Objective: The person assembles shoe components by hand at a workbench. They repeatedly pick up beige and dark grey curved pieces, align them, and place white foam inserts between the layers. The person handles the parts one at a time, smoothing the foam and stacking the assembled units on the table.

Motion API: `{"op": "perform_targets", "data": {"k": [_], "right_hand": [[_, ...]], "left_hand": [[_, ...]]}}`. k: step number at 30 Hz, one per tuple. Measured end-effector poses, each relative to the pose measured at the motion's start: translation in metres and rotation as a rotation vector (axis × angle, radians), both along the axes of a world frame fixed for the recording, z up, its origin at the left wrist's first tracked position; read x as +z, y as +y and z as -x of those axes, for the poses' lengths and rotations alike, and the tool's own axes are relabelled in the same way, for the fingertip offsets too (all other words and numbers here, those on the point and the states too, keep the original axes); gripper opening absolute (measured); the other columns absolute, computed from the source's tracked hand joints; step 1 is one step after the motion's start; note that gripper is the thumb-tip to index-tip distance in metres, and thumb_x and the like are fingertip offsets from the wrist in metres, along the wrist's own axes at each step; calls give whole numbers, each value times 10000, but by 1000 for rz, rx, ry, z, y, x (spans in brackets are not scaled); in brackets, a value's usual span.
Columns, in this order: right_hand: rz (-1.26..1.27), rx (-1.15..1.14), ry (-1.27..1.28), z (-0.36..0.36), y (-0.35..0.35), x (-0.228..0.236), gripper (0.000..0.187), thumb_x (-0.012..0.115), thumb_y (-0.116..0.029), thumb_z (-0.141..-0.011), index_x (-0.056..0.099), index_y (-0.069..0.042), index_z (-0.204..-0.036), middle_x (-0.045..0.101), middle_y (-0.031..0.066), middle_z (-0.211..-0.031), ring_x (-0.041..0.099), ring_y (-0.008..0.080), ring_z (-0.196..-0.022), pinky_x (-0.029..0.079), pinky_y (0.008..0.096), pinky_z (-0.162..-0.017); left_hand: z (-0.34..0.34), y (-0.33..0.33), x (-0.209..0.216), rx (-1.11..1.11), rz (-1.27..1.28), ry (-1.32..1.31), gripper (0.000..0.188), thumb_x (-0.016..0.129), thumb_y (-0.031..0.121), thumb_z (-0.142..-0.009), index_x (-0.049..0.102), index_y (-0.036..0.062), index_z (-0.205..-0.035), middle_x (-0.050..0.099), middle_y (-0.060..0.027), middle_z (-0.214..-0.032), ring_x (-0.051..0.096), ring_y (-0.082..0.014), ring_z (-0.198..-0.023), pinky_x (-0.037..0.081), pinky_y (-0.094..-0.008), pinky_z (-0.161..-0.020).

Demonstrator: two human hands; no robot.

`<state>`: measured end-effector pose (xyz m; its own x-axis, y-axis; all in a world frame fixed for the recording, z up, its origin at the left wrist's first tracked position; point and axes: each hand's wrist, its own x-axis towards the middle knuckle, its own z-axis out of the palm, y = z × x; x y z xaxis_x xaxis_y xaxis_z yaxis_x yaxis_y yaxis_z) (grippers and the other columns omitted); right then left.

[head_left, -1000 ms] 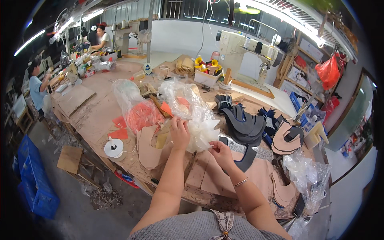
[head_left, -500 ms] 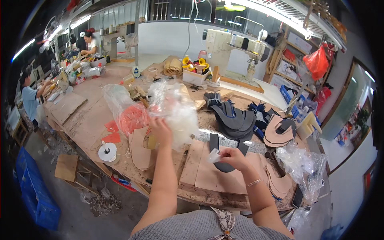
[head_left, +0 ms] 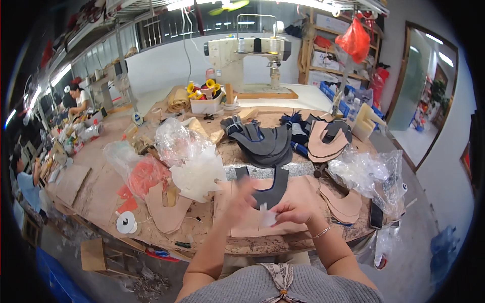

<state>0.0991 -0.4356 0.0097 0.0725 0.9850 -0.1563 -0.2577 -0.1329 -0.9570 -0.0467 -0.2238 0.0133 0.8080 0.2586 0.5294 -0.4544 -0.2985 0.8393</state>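
Note:
My right hand (head_left: 294,212) pinches a small translucent white piece (head_left: 268,217) between thumb and fingers, low over the near middle of the table. Just left of it is my left hand (head_left: 238,201), smeared by motion, so its fingers do not show clearly. Behind both hands lies a dark grey U-shaped piece (head_left: 277,191) with blue along its inner edge. It rests on flat tan sheets (head_left: 303,194), partly hidden by my hands. A white sheet with ragged edges (head_left: 196,174) lies left of my left hand, against crumpled clear plastic (head_left: 177,136).
Stacked grey U-shaped pieces (head_left: 265,146) and tan ones (head_left: 326,144) lie farther back. A white spool (head_left: 125,222) stands at the left near edge. Clear plastic bags (head_left: 371,174) and a phone (head_left: 376,214) lie right. Behind stands a sewing machine (head_left: 247,55).
My left hand has moved from beside the plastic and white sheet toward my right hand. The white sheet, blurred before, now lies still. The view has swung right. My right hand still holds the small white piece.

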Motion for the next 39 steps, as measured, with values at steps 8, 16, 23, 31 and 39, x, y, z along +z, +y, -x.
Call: {"op": "perform_targets", "data": {"k": [8,16,23,31,39], "right_hand": [[107,-164,-380,-12,-25,7,181,641,-43,-865,658,9,-1038,650,-5,-909,575,59,-810,473,210,-719],[26,-821,-544,-32,16,-25,320,715,-98,-764,572,12,-1029,641,45,-756,580,79,-660,470,225,-589],[151,-860,-724,-29,22,-39,355,730,-103,-699,589,16,-1003,672,77,-742,648,141,-670,519,269,-621],[190,-840,-953,-24,26,-21,323,710,-82,-696,565,1,-972,659,122,-716,666,247,-671,527,332,-642],[80,-864,-1429,-9,40,-36,225,616,-24,-717,524,-5,-922,616,202,-728,603,382,-716,483,462,-664]], "left_hand": [[9,-38,-31,-168,-42,567,350,684,164,-885,596,50,-1204,651,-31,-981,602,-111,-861,501,-265,-738],[-40,-2,-20,8,498,377,238,703,60,-831,604,39,-1046,577,14,-742,538,-48,-656,443,-201,-589],[-49,4,-50,212,164,440,339,733,70,-792,594,25,-1098,570,32,-711,513,-45,-627,422,-207,-583],[-46,-5,-48,368,-135,448,335,732,74,-732,616,25,-1043,604,-58,-725,598,-194,-657,490,-318,-637],[-50,27,-68,659,-467,335,244,647,29,-726,642,35,-969,620,-125,-791,619,-290,-790,503,-382,-717]]}}
